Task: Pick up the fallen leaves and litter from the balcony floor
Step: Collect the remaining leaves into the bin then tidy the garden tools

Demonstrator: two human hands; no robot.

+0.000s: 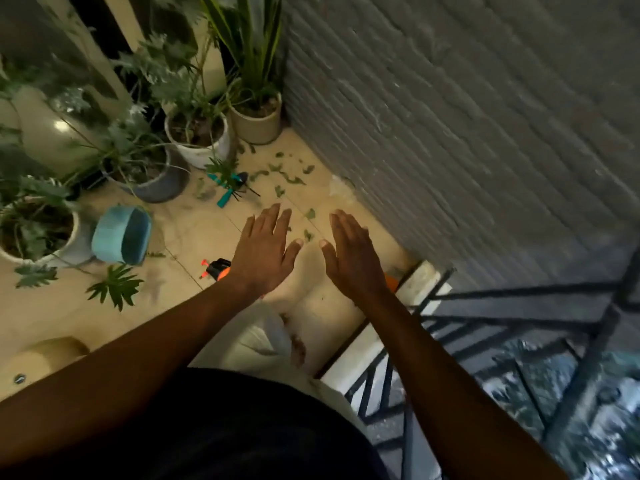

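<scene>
A: How are the hands posed?

B: Both arms reach forward from the bottom of the frame, bare to the elbow. The left hand point(265, 249) is flat, back up, fingers straight and slightly fanned. The right hand point(349, 256) is just beside it, fingers straight and close together, its thumb side turned inward. Both are spread wide and hold nothing.

A: And the fallen leaves?

B: The small green leaves point(292, 180) lie scattered on the floor point(194, 233) above the fingertips, near the middle of the frame, with two scraps between the hands. They look curled and ragged.

A: What is the floor like?

B: Smooth, pale tiles with thin dark joints. The wall point(450, 133) at upper right is rough grey brick in ridged courses.

A: Anything else?

B: A teal-handled garden tool point(223, 199) lies by the leaves. A ribbed blue bucket point(121, 235) is tipped on its side at left, among round glazed pots point(256, 124). Dark metal railing point(519, 323) crosses the lower right.
</scene>
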